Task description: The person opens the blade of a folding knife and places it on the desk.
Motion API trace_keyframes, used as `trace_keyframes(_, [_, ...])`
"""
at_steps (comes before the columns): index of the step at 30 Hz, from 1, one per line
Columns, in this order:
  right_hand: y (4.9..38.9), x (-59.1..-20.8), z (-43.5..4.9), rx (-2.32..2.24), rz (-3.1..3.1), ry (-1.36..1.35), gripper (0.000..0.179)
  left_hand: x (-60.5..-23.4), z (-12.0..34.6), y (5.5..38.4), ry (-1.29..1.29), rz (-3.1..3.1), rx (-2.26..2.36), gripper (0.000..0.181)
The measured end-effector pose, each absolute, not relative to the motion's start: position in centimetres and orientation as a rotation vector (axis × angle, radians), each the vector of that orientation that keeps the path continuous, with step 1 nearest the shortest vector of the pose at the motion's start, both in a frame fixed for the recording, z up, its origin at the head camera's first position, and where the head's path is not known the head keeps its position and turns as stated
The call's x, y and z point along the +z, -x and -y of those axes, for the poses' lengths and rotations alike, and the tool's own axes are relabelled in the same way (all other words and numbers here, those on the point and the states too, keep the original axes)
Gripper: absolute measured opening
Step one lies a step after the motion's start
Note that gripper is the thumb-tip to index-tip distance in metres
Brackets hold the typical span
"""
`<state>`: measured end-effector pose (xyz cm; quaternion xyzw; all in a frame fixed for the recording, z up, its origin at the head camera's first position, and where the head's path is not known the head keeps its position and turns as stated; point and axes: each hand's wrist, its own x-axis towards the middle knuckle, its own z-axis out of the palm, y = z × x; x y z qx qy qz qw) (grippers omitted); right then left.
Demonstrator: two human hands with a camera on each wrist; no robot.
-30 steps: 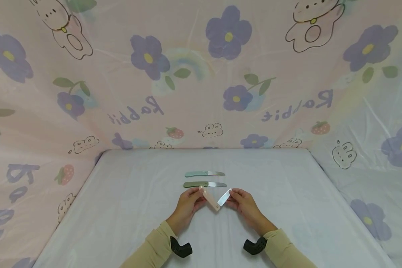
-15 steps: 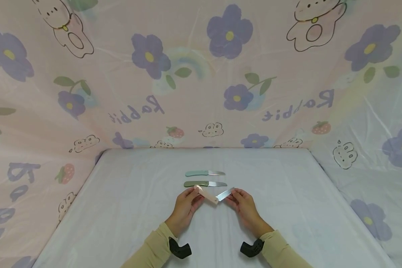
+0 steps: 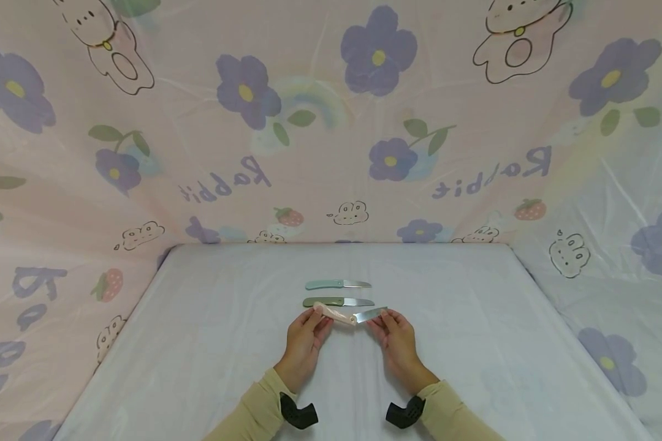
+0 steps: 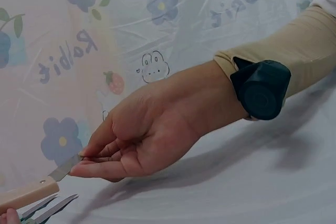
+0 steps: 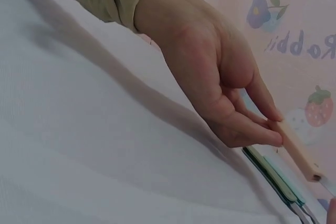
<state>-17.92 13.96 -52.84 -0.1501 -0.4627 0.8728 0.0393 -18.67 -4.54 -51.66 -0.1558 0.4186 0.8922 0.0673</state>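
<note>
A folding knife with a pale pink handle [image 3: 333, 314] is held by both hands over the white surface, its blade swung out almost in line with the handle. My left hand [image 3: 300, 343] pinches the handle's end between thumb and fingers. At the other end, my right hand [image 3: 401, 346] pinches the blade [image 3: 366, 315] near its tip; the left wrist view shows this blade [image 4: 66, 167] between the fingertips. Just beyond the hands lies an olive-green-handled knife [image 3: 324, 302], unfolded. Farther back, parallel to it, is a mint-handled knife [image 3: 325, 285], also unfolded.
A white cloth covers the table [image 3: 198, 306]. Behind and along both sides hangs a pink printed curtain [image 3: 320, 171] with flowers and rabbits. Each wrist carries a black camera mount [image 3: 299, 411].
The pink knife has unfolded from a sharp V to a nearly straight line. Its pivot has moved away from me, and the hands have spread slightly apart.
</note>
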Motion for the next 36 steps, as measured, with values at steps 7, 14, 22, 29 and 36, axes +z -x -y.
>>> trace_keyframes(7, [17.5,-53.0,-13.0,2.675,1.346,0.538,0.023,-51.6,4.1,18.3,0.535,-1.251,2.754,0.039])
trace_keyframes(14, [17.1,-53.0,-12.2,2.693,1.257,0.547,0.026,-51.5,3.8,18.0,0.595,-1.228,2.824,0.04])
trace_keyframes(22, [15.8,-52.3,-11.3,2.693,1.126,0.529,0.024,-51.6,3.3,17.6,0.621,-1.16,2.908,0.041])
trace_keyframes(29, [15.4,-52.0,-10.9,2.684,1.155,0.608,0.036,-51.8,2.9,17.4,0.615,-1.152,2.94,0.04])
trace_keyframes(36, [15.8,-52.0,-11.3,2.682,1.207,0.658,0.032,-51.9,3.4,17.5,0.621,-1.175,2.917,0.038])
